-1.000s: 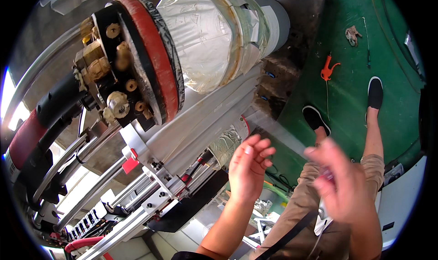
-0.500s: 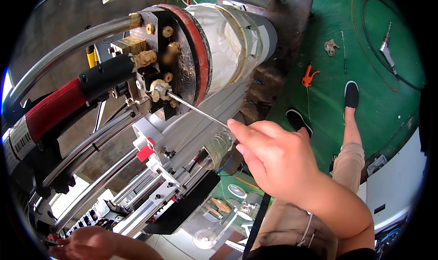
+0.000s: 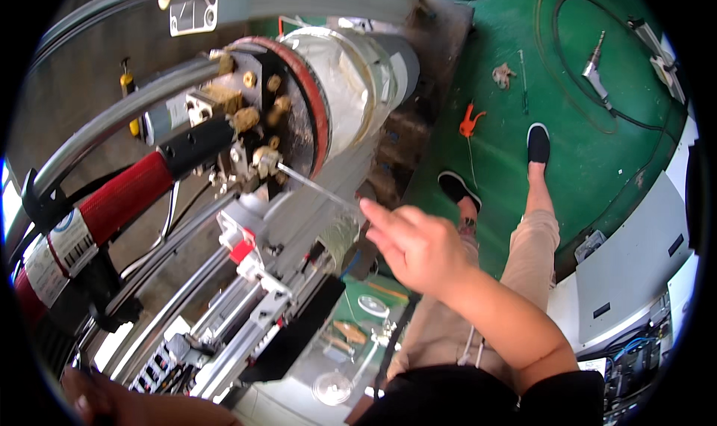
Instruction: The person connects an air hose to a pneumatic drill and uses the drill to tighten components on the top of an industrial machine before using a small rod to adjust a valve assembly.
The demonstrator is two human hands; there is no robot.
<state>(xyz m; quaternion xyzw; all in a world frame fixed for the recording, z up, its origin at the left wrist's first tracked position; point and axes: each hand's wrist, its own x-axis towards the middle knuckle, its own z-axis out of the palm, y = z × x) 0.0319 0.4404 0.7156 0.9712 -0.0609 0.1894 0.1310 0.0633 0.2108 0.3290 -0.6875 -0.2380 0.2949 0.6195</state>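
Observation:
My right hand (image 3: 418,247) is closed around one end of a long thin metal rod (image 3: 317,184). Any handle on the rod is hidden in my fingers. Its far tip meets a pale, dirt-crusted fitting (image 3: 267,161) on the dark round end plate (image 3: 297,123) of a large cylinder. Several similar crusted bolts (image 3: 249,78) stick out of that plate. My left hand (image 3: 93,400) is at the lower left edge beside the machine's rails; it is dark and blurred, and its fingers cannot be made out.
A red-sleeved thick hose (image 3: 123,194) and bent metal tubes (image 3: 119,101) lie left of the plate. On the green floor are an orange air blow gun (image 3: 468,119), a corded hand tool (image 3: 592,71) and a crumpled rag (image 3: 503,75). A white panel (image 3: 627,261) stands at right.
The whole view has shifted, so the floor things and my right hand appear further left. The rod still reaches the same fitting. My left hand is lower and nearer the left edge.

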